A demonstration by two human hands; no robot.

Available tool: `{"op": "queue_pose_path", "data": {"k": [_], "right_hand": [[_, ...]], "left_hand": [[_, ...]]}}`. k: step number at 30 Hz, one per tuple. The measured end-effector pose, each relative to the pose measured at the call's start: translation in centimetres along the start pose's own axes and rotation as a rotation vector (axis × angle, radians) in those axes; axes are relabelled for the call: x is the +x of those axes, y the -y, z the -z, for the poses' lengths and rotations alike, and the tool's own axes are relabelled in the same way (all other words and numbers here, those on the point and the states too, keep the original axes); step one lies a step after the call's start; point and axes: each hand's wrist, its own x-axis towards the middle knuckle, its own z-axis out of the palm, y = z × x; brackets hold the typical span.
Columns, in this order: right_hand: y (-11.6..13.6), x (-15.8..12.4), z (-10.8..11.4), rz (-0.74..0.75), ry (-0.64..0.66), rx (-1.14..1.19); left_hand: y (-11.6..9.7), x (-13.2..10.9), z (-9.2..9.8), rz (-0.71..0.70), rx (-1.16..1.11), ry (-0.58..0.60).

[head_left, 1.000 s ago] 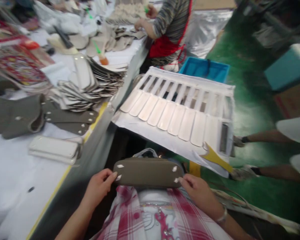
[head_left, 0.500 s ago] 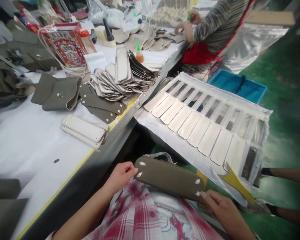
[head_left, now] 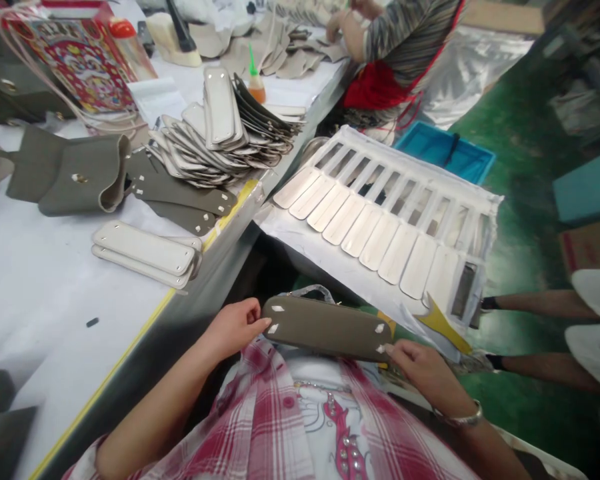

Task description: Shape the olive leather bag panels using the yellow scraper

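Observation:
I hold an olive-grey oblong leather panel with white corner tabs flat in front of my chest. My left hand pinches its left end, fingers closed on it. My right hand grips the right end, a bracelet on that wrist. Just beyond the panel stands a rack of several white oblong pieces laid side by side on white paper. A yellow scrap lies at the rack's near corner.
The white table on my left carries two stacked white pieces, olive strips, a fanned pile of pieces, a glue bottle and a red patterned bag. A person in a striped top works beyond. A blue bin sits on the green floor; another person's legs at right.
The view has swung back and forth over the table. The panel went from level to tilted down at right, then nearly level again. Both hands stay on its ends.

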Motion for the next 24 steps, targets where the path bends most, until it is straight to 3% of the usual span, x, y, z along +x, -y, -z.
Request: {"op": "queue_pose_path", "data": {"k": [2, 4, 6, 9, 12, 14, 24], "right_hand": [[-0.1, -0.3, -0.1, 0.033, -0.03, 0.01], [-0.3, -0.6, -0.1, 0.074, -0.064, 0.021], [-0.6, -0.7, -0.2, 0.082, -0.09, 0.033], [-1.0, -0.7, -0.3, 0.051, -0.122, 0.047], [-1.3, -0.9, -0.2, 0.043, -0.13, 0.077], [-1.6, -1.1, 0.0, 0.051, -0.116, 0.114], [-2.8, -0.7, 0.4, 0.095, -0.067, 0.203]], "left_hand": [[-1.2, 0.2, 0.3, -0.103, 0.148, -0.081], [-3.2, 1.0, -0.6, -0.306, 0.233, -0.171], [-6.1, 2.2, -2.8, -0.546, 0.258, -0.174], [-10.9, 4.0, -7.5, -0.777, 0.253, -0.053], [-14.1, 5.4, -11.3, -0.808, 0.301, 0.054], [-15.1, 6.0, -12.7, -0.782, 0.345, 0.084], [-15.9, 6.1, -13.2, -0.737, 0.367, 0.067]]}}
